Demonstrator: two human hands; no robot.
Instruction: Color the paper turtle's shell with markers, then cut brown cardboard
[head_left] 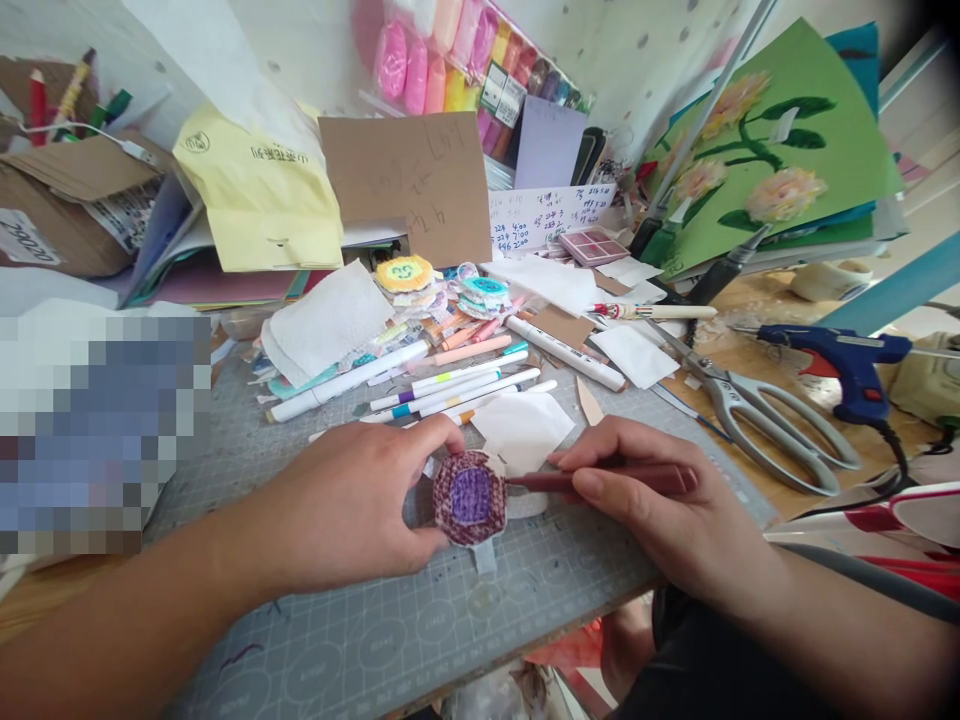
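Observation:
A small round paper cutout has a purple centre and a speckled maroon border. My left hand grips it at its left side, with thumb below and index finger above. In my right hand lies a maroon-brown marker, held nearly level with its tip at the cutout's right edge. Just behind the cutout is a white piece of paper. A pale strip sticks out under the cutout's lower edge. Both hands are over the grey cutting mat.
Several markers lie behind my hands, beside white paper towel and coloured cutouts. Large scissors and a blue glue gun rest at the right. A cardboard box stands at the far left.

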